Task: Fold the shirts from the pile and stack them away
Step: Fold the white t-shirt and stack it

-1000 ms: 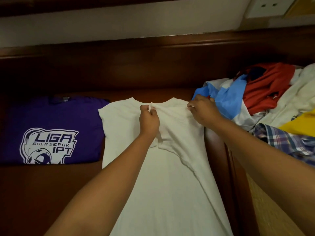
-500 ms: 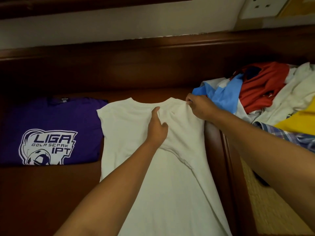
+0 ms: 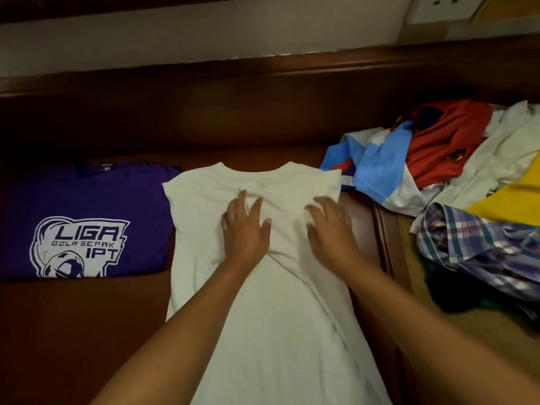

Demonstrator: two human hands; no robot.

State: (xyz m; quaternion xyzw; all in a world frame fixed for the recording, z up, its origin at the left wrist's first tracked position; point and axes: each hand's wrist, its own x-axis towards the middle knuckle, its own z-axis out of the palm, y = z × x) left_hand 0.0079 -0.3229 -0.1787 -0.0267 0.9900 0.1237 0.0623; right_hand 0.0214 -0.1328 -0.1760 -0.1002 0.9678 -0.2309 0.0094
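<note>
A white shirt (image 3: 201,229) lies lengthwise on the dark wooden surface (image 3: 73,331), collar away from me, both sleeves folded in over its back. My left hand (image 3: 244,229) rests flat on the upper middle of the shirt with fingers spread. My right hand (image 3: 333,229) presses flat on the folded right side, near the shirt's right edge. A folded purple shirt (image 3: 87,217) with a white logo lies to the left, touching the white shirt's edge. The pile of unfolded shirts (image 3: 453,171) sits at the right.
The pile holds red, light blue, white, yellow and plaid garments on a woven mat (image 3: 415,276). A raised wooden board (image 3: 263,106) runs along the back below a pale wall. A wall socket (image 3: 441,7) is at top right.
Both hands let go of the pinched cloth near the collar and shoulder. They now lie flat and lower on the shirt, and the right sleeve fold lies flat.
</note>
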